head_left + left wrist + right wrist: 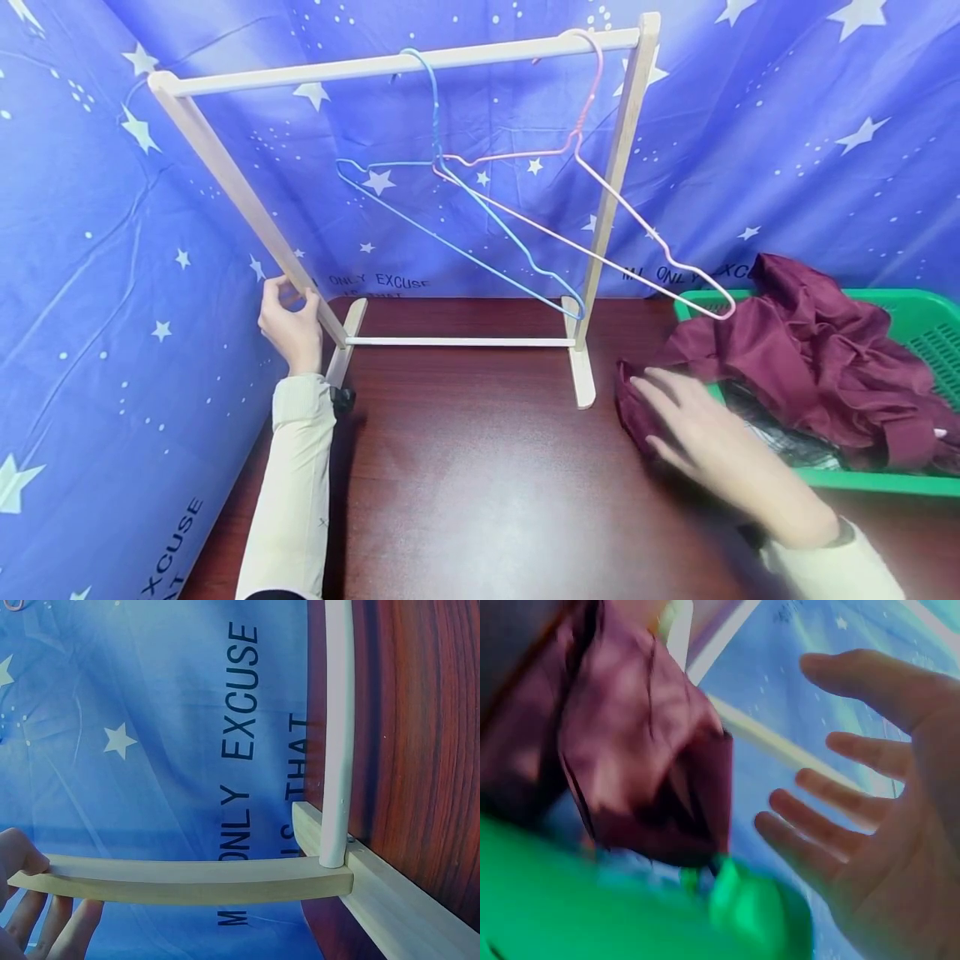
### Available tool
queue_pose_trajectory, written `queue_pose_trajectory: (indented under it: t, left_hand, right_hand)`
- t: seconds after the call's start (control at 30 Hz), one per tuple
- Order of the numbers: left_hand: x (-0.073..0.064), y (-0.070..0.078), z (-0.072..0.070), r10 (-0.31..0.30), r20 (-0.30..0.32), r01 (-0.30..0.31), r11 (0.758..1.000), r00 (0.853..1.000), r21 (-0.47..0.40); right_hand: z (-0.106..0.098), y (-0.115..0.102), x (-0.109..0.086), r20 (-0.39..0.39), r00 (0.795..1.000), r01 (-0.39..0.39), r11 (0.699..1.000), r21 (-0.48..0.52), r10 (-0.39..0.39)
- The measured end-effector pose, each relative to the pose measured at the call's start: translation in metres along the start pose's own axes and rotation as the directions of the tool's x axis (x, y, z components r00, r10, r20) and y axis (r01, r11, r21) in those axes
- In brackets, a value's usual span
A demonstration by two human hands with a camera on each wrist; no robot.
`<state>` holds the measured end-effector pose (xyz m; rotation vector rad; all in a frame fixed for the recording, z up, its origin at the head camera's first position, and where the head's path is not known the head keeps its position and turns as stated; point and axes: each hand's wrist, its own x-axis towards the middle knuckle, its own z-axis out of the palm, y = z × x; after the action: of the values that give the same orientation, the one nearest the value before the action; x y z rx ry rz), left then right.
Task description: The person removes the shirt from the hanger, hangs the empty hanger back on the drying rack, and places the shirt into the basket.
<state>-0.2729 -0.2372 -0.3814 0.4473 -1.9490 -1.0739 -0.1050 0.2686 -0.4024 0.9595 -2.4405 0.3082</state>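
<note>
My left hand [291, 329] holds the left post of a small wooden clothes rack [240, 200] low down, thumb on one side and fingers on the other. The left wrist view shows the thumb and fingers around that post [187, 880]. A blue wire hanger [480, 200] and a pink wire hanger [637, 217] hang from the top bar. My right hand [705, 433], blurred in the head view, is over a fold of maroon cloth [810, 350]. In the right wrist view its fingers are spread and relaxed, apart from the cloth.
A green plastic basket [885, 479] stands at the right, with the maroon cloth heaped in it and draped over its left side. Dark, grey-patterned cloth [780, 433] lies beneath. Blue star-print fabric [90, 250] hangs behind and left of the reddish-brown table [465, 467].
</note>
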Motion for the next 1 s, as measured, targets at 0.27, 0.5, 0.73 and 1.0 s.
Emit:
queue_pose_trajectory:
  t: [0.27, 0.5, 0.73, 1.0]
  left_hand:
    - [-0.001, -0.001, -0.001, 0.013, 0.003, -0.013, 1.000, 1.000, -0.010]
    - [0.000, -0.001, -0.001, 0.018, 0.000, -0.018, 1.000, 1.000, -0.021]
    - [0.001, -0.001, 0.000, 0.012, -0.006, -0.012, 1.000, 1.000, -0.022]
    - [0.001, -0.003, 0.001, 0.006, -0.011, -0.006, 1.000, 1.000, -0.008]
  right_hand:
    - [0.038, -0.003, -0.009, 0.086, 0.995, -0.056, 0.998, -0.022, 0.058]
    - [0.051, -0.005, -0.017, 0.226, 0.944, -0.226, 0.971, -0.083, 0.239]
    - [0.061, -0.001, -0.023, 0.227, 0.937, -0.248, 0.963, -0.105, 0.266]
    - [0.064, 0.002, -0.018, 0.237, 0.936, -0.232, 0.963, -0.136, 0.259]
